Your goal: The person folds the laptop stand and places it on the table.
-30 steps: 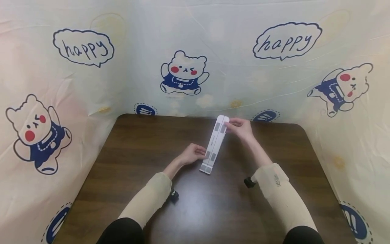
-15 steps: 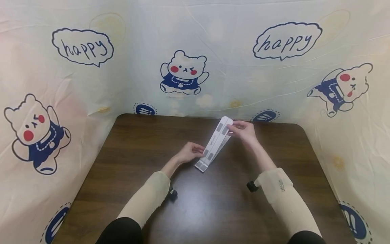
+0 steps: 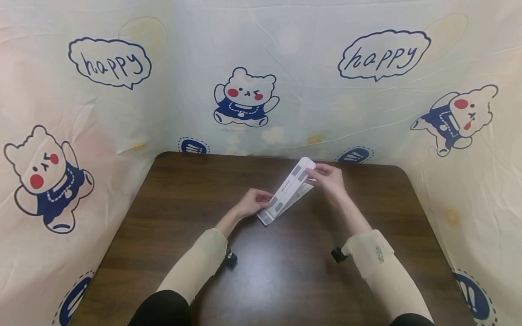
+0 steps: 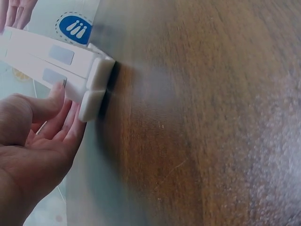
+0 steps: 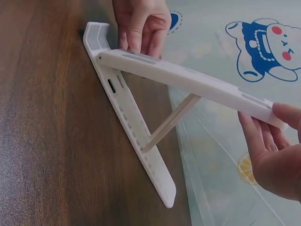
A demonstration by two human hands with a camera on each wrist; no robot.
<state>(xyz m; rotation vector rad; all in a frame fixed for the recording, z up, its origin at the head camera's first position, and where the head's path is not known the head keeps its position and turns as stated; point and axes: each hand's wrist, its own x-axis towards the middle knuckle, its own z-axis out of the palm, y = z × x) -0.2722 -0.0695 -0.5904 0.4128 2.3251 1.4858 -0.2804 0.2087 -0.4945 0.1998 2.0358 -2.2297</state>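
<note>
A white folding laptop stand (image 3: 288,189) with grey pads leans diagonally over the table's middle. In the right wrist view its upper arm (image 5: 188,80) is raised off the base bar (image 5: 136,122), with a thin strut (image 5: 170,122) between them. My left hand (image 3: 248,203) pinches the stand by its hinge end. From the left wrist view, the thumb (image 4: 49,102) lies on a grey pad and the fingers are underneath. At the raised far end, my right hand (image 3: 331,182) pinches the upper arm between thumb and fingers.
The brown wooden table (image 3: 171,253) fills the lower part of the head view. A pale printed cloth (image 3: 310,113) with cartoon bears surrounds its back and sides. A small black camera (image 3: 338,254) sits at the right wrist, another (image 3: 231,259) at the left.
The stand has turned clockwise, its far end going right and its near end left. The upper arm now shows apart from the base. The right hand moved slightly right and nearer.
</note>
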